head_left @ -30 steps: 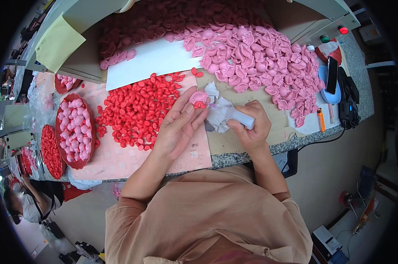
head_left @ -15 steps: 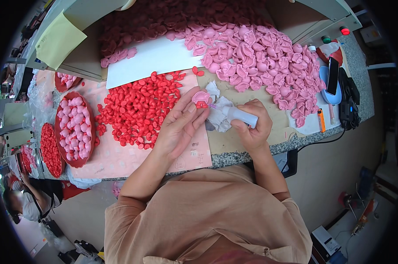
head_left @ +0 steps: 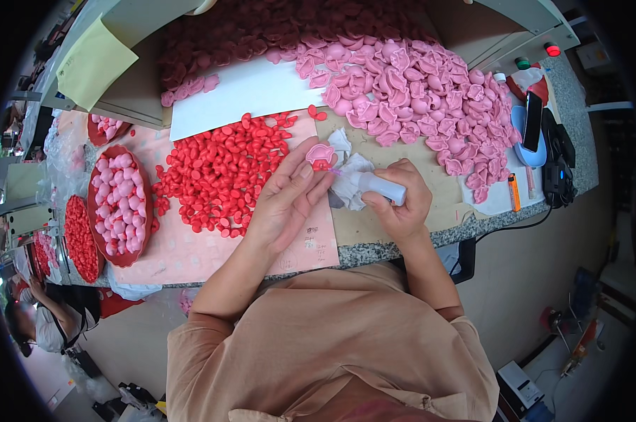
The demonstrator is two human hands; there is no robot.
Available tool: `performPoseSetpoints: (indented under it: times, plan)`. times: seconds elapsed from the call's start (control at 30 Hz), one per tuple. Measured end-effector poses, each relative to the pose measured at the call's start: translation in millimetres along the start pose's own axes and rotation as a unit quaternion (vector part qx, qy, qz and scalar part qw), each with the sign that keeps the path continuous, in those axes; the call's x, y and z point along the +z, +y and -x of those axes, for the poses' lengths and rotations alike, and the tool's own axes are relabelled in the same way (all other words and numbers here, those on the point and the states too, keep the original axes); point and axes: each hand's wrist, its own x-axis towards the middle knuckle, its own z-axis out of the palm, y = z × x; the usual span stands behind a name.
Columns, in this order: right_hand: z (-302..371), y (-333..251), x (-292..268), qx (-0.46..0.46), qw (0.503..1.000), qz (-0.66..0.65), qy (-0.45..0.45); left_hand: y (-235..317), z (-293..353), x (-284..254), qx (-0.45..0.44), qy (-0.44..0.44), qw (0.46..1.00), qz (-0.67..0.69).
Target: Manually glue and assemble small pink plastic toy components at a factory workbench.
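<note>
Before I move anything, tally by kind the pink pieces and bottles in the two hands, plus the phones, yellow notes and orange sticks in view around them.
Pink piece, in the left hand: 1
Bottle, in the right hand: 1
Phone: 1
Yellow note: 1
Orange stick: 1
Total: 5
</note>
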Motion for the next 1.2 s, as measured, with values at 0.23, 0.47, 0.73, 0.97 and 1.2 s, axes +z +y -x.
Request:
performPoseSetpoints:
  times: [0.23, 0.47, 0.73, 0.97, 1.2]
  plan:
    - [0.9, -0.5, -0.1, 0.003, 1.0, 0.004, -0.006, -0.8, -0.1, -0.1, -0.001, 0.0, 1.0, 0.002]
    - [-2.4, -0.5, -2.6, 0.019, 0.999, -0.012, 0.046, 0.8, -0.5, 0.5, -0.003, 0.005, 1.0, 0.013]
    - [-3.0, 3.1, -1.5, 0.008, 0.999, -0.008, 0.051, 1.8, -0.7, -0.5, -0.007, 0.006, 1.0, 0.024]
    - [-3.2, 1.0, -1.6, 0.02, 0.999, -0.002, 0.041, 1.4, 0.0, -1.1, -0.006, 0.005, 1.0, 0.021]
    - [-1.0, 3.1, -1.0, 0.026, 0.998, -0.023, 0.056, 0.9, -0.3, 0.9, -0.004, 0.013, 1.0, -0.003]
